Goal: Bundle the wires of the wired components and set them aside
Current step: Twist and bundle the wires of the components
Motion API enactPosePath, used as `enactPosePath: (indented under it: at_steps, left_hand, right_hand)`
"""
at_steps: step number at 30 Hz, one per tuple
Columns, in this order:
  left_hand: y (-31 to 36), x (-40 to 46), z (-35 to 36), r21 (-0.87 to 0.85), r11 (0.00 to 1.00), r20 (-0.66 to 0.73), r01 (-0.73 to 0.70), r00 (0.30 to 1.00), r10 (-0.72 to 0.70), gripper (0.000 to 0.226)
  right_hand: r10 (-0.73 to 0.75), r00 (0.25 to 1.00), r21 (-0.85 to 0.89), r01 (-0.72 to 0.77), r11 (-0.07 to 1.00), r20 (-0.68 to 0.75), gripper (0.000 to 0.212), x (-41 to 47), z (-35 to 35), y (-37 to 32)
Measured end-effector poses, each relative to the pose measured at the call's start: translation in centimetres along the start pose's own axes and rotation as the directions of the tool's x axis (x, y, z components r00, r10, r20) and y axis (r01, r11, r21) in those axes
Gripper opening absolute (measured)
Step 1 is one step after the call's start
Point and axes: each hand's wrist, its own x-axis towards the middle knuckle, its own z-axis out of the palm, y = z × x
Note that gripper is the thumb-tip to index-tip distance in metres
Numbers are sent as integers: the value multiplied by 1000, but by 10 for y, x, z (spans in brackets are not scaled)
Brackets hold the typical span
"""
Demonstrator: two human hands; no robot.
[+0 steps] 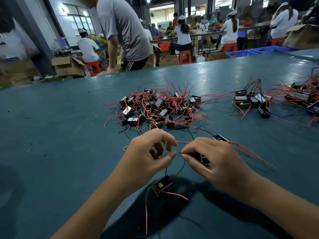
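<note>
Your 2 bare hands meet low over a teal table (51,135), just on your side of a big tangled pile of components (155,109), small black blocks trailing red and black wires.

Your right hand (212,163) sits nearer to you than that pile and slightly to its right. Its thumb and forefinger are pinched on the tips of thin wires (181,167), 1 red and 1 black, and its other fingers are curled under. More red wires pass beneath this hand and fan out to the right.

Your left hand (148,156) is beside it, closer to you than the pile's left half. Its fingers are loosely curled, thumb tip close to the pinched wire ends. Whether it actually touches a wire cannot be told.

The pinched wires drop to a single component (163,187), a black block with a yellow part, lying on the table between your forearms, nearer to you than the pile. A long red wire loops from it toward you.

Another component (220,138) rests just behind your right hand.

A second group of components (250,102) lies well to the right of the pile.

A small yellow-green rubber band (125,148) lies left of your left hand.

Beyond the pile, past the table's far edge, a person in a grey shirt (126,31) stands, and seated workers in white sit at distant benches.
</note>
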Motion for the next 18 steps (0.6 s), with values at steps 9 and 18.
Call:
enactPosePath:
  at_steps: [9, 18]
  left_hand:
    - [-1, 0, 2, -154, 979, 48, 130, 991, -124, 14]
    - [5, 3, 11, -382, 850, 139, 362, 932, -334, 26]
  right_hand:
    - [7, 1000, 12, -7, 1000, 8, 13, -1, 1, -1]
    - [9, 1000, -16, -9, 1000, 7, 10, -1, 1, -3]
